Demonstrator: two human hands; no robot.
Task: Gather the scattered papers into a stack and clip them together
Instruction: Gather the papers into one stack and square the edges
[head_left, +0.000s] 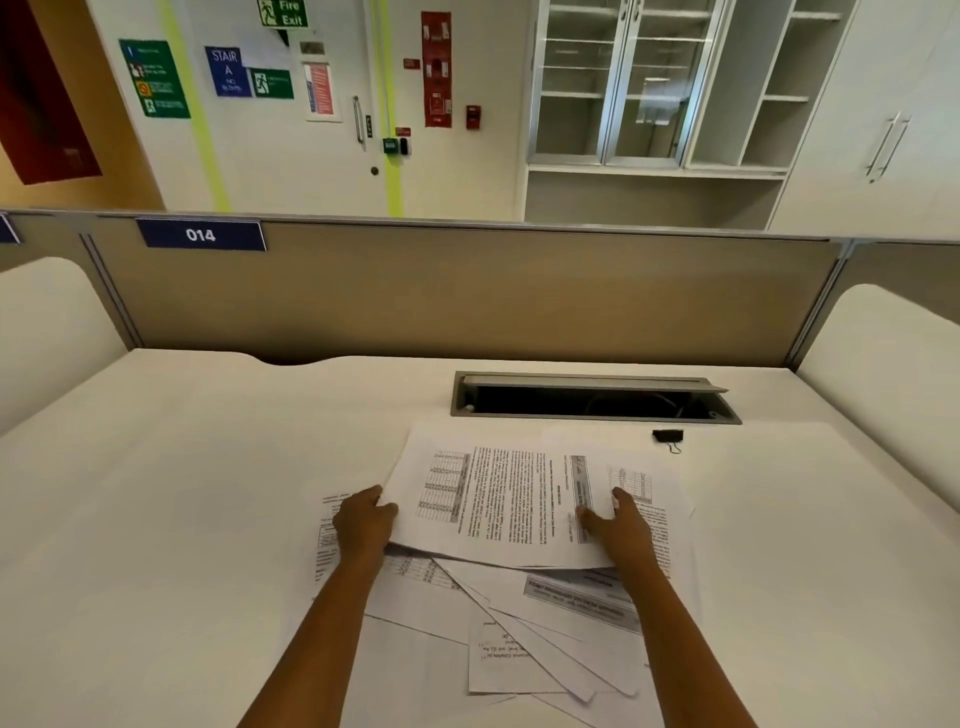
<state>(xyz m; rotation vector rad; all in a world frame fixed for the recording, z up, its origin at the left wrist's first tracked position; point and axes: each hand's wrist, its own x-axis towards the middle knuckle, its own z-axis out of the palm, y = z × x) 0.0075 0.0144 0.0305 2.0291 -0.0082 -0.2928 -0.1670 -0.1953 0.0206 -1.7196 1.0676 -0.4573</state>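
Now the left hand (363, 525) pinches the top sheet (493, 499); the right hand (621, 527) presses it, fingers spread.

Left of the left hand (363, 525) the desk (182, 493) lies bare. Loose papers (498, 509) cover it under both hands. Beyond the right hand (621, 530) sits a binder clip (668, 436), then an open cable hatch (592, 400) with raised lid; a partition (467, 296) blocks everything farther ahead.
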